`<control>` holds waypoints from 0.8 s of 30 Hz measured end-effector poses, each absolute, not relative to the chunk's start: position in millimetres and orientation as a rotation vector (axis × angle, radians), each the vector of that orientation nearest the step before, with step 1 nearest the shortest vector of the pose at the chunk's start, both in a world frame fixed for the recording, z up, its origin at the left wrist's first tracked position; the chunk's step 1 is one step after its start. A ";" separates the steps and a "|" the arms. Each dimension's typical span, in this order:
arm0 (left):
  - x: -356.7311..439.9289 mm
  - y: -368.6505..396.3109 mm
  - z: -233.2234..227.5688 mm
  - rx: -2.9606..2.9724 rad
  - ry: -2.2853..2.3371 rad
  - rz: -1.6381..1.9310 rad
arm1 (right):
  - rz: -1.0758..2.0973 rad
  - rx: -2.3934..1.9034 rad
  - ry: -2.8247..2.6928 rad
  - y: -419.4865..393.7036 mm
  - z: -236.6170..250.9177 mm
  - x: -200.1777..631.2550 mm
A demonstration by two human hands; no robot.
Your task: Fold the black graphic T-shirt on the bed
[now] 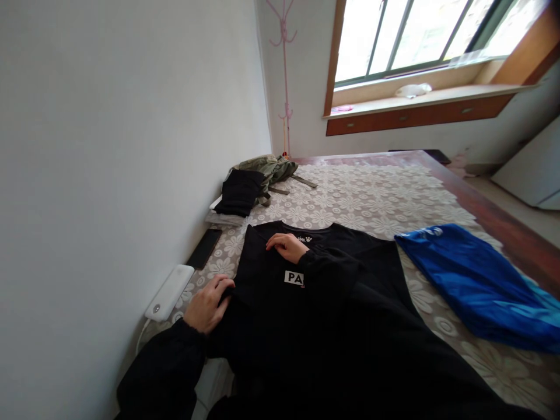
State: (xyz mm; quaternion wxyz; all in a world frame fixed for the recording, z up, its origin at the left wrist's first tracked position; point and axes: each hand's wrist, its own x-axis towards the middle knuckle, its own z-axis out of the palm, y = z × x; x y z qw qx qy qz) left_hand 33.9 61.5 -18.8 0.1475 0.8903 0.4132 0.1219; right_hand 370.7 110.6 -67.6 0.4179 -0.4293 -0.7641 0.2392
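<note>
A black T-shirt [315,318] lies spread out in front of me, its neckline towards the far side. A white patch lettered "PA" [293,278] shows on its chest. At the shirt's left edge, my left hand [209,304] is closed on the sleeve fabric between thumb and fingers. My right hand [289,247] rests palm down on the shirt just left of the neckline print, with its fingers loosely stretched to the left. Its sleeved forearm crosses the shirt and partly covers the chest.
A lace-patterned cloth [363,195] covers the table. Blue folded fabric [472,286] lies on the right. Along the left wall are a white power bank [170,293] with a cable, a dark phone [205,248], folded black clothing [240,192] and a green bag [277,169].
</note>
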 end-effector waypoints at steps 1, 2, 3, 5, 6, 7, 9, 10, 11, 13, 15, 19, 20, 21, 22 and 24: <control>31.8 63.4 -19.9 2.586 1.205 0.359 | 0.586 -1.069 -1.923 110.3 -67.8 370.4; 28.5 65.1 -21.0 2.599 1.239 0.377 | 0.576 -1.067 -1.926 110.2 -68.1 370.2; 24.4 66.3 -22.2 2.598 1.284 0.404 | 0.569 -1.075 -1.930 110.2 -68.3 370.1; 16.1 67.1 -24.4 2.572 1.352 0.444 | 0.563 -1.121 -1.956 111.0 -69.0 370.1; 12.9 66.7 -25.1 2.558 1.359 0.449 | 0.565 -1.146 -1.973 111.5 -69.3 370.1; 10.9 66.1 -25.5 2.550 1.346 0.444 | 0.567 -1.167 -1.986 112.0 -69.6 370.1; 10.9 64.9 -25.1 2.548 1.292 0.432 | 0.549 -1.203 -1.989 112.4 -69.8 370.2; 12.6 64.8 -24.4 2.551 1.269 0.430 | 0.527 -1.226 -1.984 112.3 -69.6 370.3; 14.9 65.2 -23.5 2.553 1.258 0.431 | 0.500 -1.251 -1.981 112.0 -69.2 370.4; 19.6 67.6 -21.4 2.550 1.282 0.420 | 0.452 -1.293 -1.993 110.9 -68.3 370.8; 22.4 71.9 -18.7 2.531 1.340 0.387 | 0.429 -1.309 -2.023 109.6 -67.5 371.2; 21.7 84.0 -6.1 2.437 1.285 0.228 | 0.369 -1.390 -2.027 109.1 -68.2 371.4; 22.4 87.9 -0.4 2.409 1.248 0.209 | 0.353 -1.410 -2.020 109.5 -68.8 371.5; 24.6 92.4 6.2 2.387 1.220 0.214 | 0.343 -1.421 -2.013 110.0 -69.4 371.7; 28.7 98.0 13.1 2.373 1.206 0.242 | 0.342 -1.423 -2.009 110.6 -70.1 371.9; 43.5 113.3 25.9 2.368 1.196 0.319 | 0.357 -1.416 -2.004 112.0 -71.1 372.6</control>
